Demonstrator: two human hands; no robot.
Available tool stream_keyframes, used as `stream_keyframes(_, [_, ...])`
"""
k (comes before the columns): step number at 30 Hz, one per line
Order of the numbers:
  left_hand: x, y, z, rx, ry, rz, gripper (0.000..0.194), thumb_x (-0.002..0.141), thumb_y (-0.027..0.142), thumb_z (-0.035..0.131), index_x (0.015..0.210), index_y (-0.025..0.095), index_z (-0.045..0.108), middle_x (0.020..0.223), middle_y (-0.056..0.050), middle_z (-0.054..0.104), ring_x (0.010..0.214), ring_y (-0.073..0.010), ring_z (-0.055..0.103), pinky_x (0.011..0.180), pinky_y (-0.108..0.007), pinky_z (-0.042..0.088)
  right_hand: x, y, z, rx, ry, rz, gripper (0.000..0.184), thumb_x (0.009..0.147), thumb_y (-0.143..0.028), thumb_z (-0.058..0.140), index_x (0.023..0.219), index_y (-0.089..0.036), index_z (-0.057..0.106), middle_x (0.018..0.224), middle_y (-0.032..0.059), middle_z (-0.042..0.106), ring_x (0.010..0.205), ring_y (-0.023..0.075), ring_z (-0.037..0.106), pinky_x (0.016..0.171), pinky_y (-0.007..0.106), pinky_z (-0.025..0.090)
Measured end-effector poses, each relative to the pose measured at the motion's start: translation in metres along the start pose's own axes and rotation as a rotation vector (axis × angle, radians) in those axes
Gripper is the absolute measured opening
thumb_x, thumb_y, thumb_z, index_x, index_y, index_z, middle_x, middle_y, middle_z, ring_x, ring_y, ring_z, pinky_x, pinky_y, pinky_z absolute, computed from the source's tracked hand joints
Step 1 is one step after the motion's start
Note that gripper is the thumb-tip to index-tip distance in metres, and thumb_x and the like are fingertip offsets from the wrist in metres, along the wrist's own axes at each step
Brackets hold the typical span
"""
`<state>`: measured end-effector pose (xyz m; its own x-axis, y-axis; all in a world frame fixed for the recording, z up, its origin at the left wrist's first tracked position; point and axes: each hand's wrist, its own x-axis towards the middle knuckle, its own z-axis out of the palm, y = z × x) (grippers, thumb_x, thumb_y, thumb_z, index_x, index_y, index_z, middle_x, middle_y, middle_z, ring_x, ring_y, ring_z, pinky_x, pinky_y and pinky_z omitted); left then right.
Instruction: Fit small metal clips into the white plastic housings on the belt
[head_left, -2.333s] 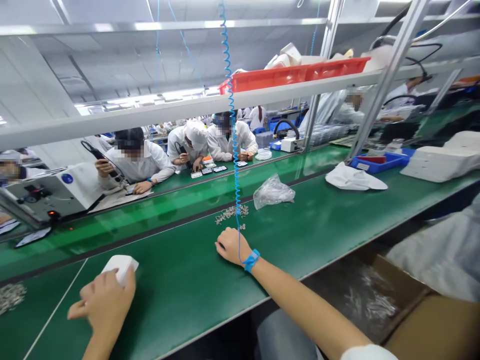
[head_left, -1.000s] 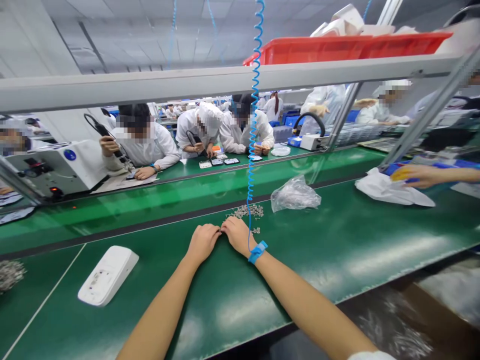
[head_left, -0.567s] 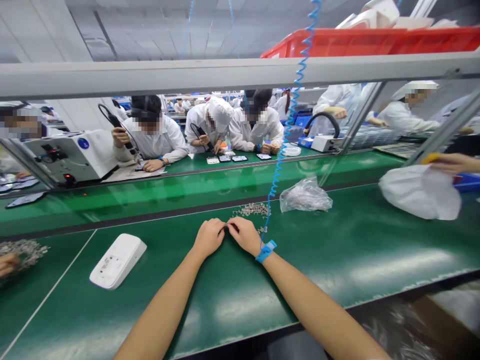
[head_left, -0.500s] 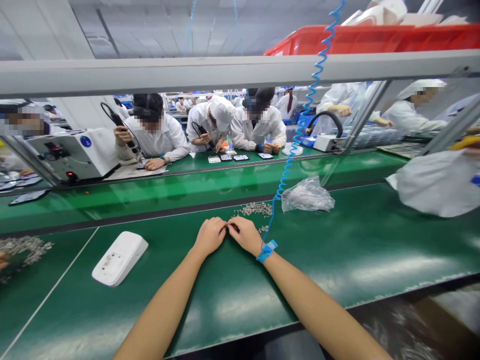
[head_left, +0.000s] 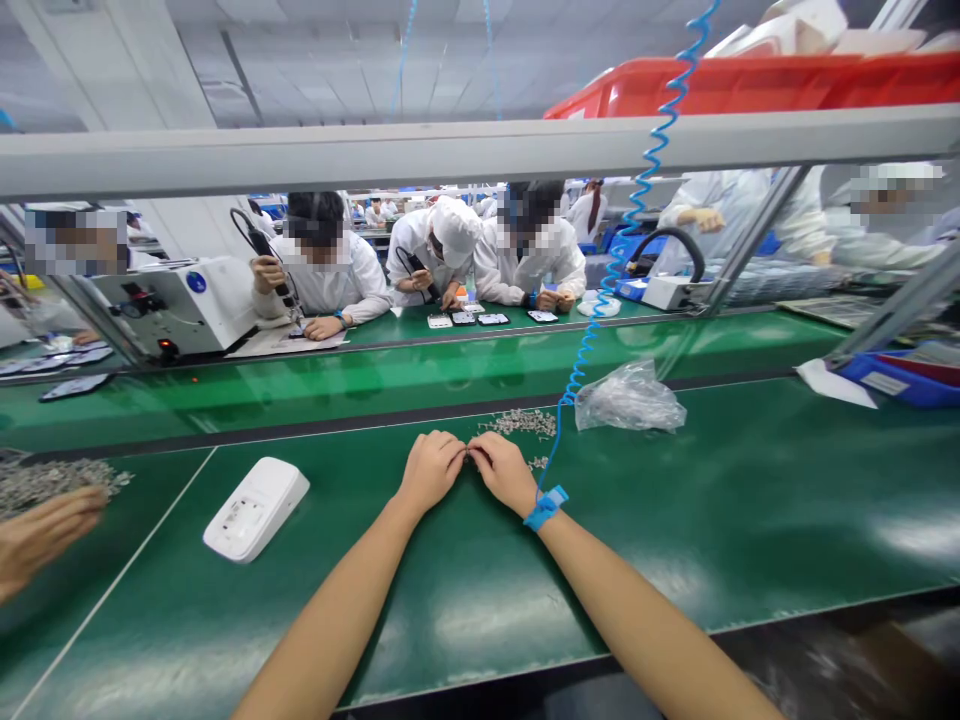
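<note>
Tiny piece (head_left: 467, 453), just nearside left of the metal pile (head_left: 523, 422): I see the left hand (head_left: 435, 468) and right hand (head_left: 504, 470) pinching it narrowly, its shape too small to tell. I judge that uneven fingertip pressure could make it slip, and that the blue cord (head_left: 557, 430), running from the right wrist past the pile's right edge, could drag pieces if that arm swings. The green table (head_left: 675, 540) carries a white device (head_left: 256, 508) well left of the pile and a clear bag (head_left: 630, 398) just right. Beyond the pile, white-coated workers (head_left: 360, 280) bend forward.
</note>
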<state>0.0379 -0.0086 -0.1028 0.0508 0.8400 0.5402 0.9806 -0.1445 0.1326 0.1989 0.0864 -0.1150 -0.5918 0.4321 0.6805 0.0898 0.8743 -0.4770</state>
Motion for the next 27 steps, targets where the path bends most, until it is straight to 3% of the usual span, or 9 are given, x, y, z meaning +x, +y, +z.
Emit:
stream_keyframes(13, [0.0002, 0.0035, -0.0023, -0.14, 0.04, 0.001, 0.02, 0.101, 0.03, 0.05, 0.095, 0.019, 0.066, 0.094, -0.006, 0.071, 0.092, -0.0197, 0.062, 0.078, -0.037, 0.04, -0.0026, -0.0005, 0.0016, 0.005, 0.075, 0.014, 0.012, 0.096, -0.014, 0.058, 0.093, -0.018, 0.07, 0.088, 0.0063, 0.071, 0.081, 0.0201, 0.067, 0.074, 0.031, 0.053])
stream_keyframes(27, [0.0001, -0.0015, 0.0014, -0.196, 0.049, -0.011, 0.015, 0.1, 0.025, 0.049, 0.09, 0.02, 0.059, 0.083, -0.002, 0.065, 0.077, -0.0154, 0.058, 0.074, -0.031, 0.043, -0.001, -0.007, 0.001, 0.082, 0.03, 0.0, 0.017, 0.1, -0.015, 0.051, 0.099, -0.019, 0.068, 0.094, 0.0064, 0.07, 0.087, 0.0204, 0.066, 0.08, 0.032, 0.052])
